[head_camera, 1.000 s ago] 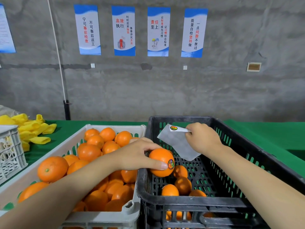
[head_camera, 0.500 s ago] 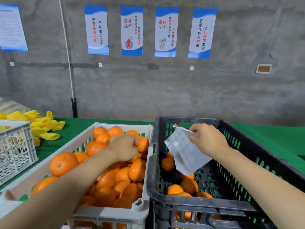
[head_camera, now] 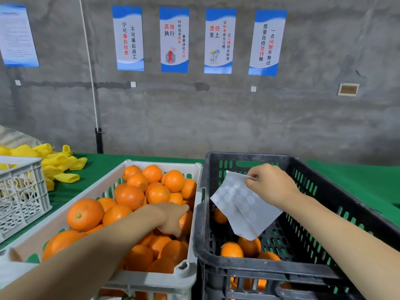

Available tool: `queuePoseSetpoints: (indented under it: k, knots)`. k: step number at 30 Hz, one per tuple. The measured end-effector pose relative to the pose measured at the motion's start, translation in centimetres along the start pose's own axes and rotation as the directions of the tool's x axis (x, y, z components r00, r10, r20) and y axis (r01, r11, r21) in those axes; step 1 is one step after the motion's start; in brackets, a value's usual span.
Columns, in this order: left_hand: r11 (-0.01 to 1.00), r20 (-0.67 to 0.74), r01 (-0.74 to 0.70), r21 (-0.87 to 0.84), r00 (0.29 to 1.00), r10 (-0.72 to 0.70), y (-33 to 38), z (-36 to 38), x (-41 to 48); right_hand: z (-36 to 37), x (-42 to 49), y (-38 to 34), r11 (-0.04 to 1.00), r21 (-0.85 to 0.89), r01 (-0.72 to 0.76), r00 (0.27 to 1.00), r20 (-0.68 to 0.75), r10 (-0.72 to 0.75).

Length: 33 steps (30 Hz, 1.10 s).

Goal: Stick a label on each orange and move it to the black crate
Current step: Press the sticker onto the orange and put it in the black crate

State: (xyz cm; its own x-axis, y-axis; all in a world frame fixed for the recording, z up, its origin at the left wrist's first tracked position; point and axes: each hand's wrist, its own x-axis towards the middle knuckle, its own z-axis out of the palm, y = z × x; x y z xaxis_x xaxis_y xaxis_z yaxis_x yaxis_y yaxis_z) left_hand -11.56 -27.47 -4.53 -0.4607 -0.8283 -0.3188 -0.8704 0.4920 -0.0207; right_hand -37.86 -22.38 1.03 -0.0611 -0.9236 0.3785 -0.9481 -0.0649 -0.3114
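The left hand point(head_camera: 173, 219) reaches into the white crate point(head_camera: 151, 280), its fingers curled round an orange point(head_camera: 186, 221) that lies in the pile against the crate's right wall. The right hand point(head_camera: 272, 182) pinches a sheet of labels point(head_camera: 240, 204) by its top corner, hanging over the black crate point(head_camera: 259, 267). A few oranges point(head_camera: 231, 250) lie at the bottom of that crate. Both crates stand side by side on the green desk point(head_camera: 357, 180).

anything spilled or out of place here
Nothing stands out. Oranges all sit inside the white crate and black crate. The right hand pinches the label sheet, which hangs creased over the black crate; the left hand grips an orange.
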Motion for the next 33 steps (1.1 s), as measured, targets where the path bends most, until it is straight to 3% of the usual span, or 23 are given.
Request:
queuePoseSetpoints:
  k: [2,5,7,9,10,12,13,14,15,18,24,33]
  knots:
    - [0.995,-0.025,0.037,-0.095,0.999,-0.04,-0.3,-0.7,-0.3,-0.1,0.0,0.1,1.0,0.016,-0.008,1.0,-0.025,0.008]
    - [0.935,-0.152,0.153,-0.321,0.966,-0.21,-0.7,-2.2,-1.3,-0.5,-0.1,0.0,1.0,-0.024,0.005,0.991,-0.133,-0.008]
    - [0.865,-0.361,0.123,-0.487,0.873,-0.327,-0.9,-3.2,-1.8,-0.8,-0.2,-0.2,0.995,-0.088,0.04,0.965,-0.255,-0.061]
    - [0.755,-0.525,-0.06,-0.652,0.754,-0.394,-0.9,-4.2,-1.9,-1.0,-0.5,-0.8,0.98,-0.153,0.13,0.92,-0.351,-0.177]
    - [0.627,-0.523,-0.183,-0.757,0.744,-0.415,-0.5,-4.7,-1.9,-1.1,-0.7,-1.0,0.962,-0.187,0.198,0.886,-0.385,-0.258]
    - [0.149,-0.404,-0.375,-0.915,0.836,-0.371,0.4,-5.4,-1.9,-1.2,-1.3,-1.7,0.908,-0.273,0.318,0.809,-0.422,-0.41]
    - [-0.064,-0.368,-0.404,-0.912,0.879,-0.303,0.8,-5.6,-2.0,-1.1,-1.5,-2.0,0.878,-0.313,0.362,0.775,-0.423,-0.47]
    - [-0.188,-0.362,-0.407,-0.894,0.903,-0.233,1.2,-5.6,-2.2,-1.0,-1.5,-2.3,0.85,-0.341,0.401,0.74,-0.427,-0.52]
    - [-0.242,-0.368,-0.399,-0.884,0.915,-0.166,1.5,-5.5,-2.3,-1.0,-1.5,-2.7,0.826,-0.359,0.434,0.706,-0.434,-0.56]
    - [-0.284,-0.395,-0.386,-0.878,0.918,-0.027,2.1,-5.0,-2.5,-0.7,-1.6,-3.2,0.804,-0.367,0.468,0.676,-0.438,-0.593]
    - [-0.351,-0.442,-0.475,-0.807,0.88,-0.174,3.3,-4.9,-2.7,-1.0,-1.9,-2.8,0.827,-0.255,0.501,0.699,-0.443,-0.561]
    - [-0.477,-0.414,-0.391,-0.787,0.908,-0.063,2.2,-5.0,-2.6,-1.3,-1.7,-2.6,0.778,-0.365,0.512,0.677,-0.386,-0.627]
